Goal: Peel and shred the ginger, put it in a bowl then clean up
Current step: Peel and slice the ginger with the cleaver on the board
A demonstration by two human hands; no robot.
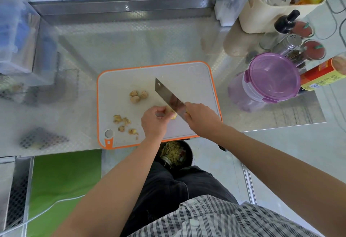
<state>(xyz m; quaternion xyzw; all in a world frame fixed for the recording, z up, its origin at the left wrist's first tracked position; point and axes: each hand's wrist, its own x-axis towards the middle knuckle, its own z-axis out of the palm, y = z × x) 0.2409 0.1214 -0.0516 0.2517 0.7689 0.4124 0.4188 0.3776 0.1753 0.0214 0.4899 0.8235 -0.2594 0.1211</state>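
A white cutting board (pixel 192 86) with an orange rim lies on the steel counter. My left hand (pixel 154 121) pinches a yellow piece of ginger (pixel 173 115) near the board's front. My right hand (pixel 201 116) grips a cleaver (pixel 168 99) by its handle. The blade slants up to the left, and its lower edge is right beside the ginger. Three unpeeled ginger knobs (pixel 138 96) sit at the board's middle. Ginger peel scraps (pixel 124 124) lie at its front left.
A dark bin (pixel 175 154) holding shreds and scraps stands below the counter edge, under the board. A purple-lidded container (pixel 269 79), spice jars (pixel 314 49) and bottles crowd the right side. A clear plastic box (pixel 20 38) stands at the left.
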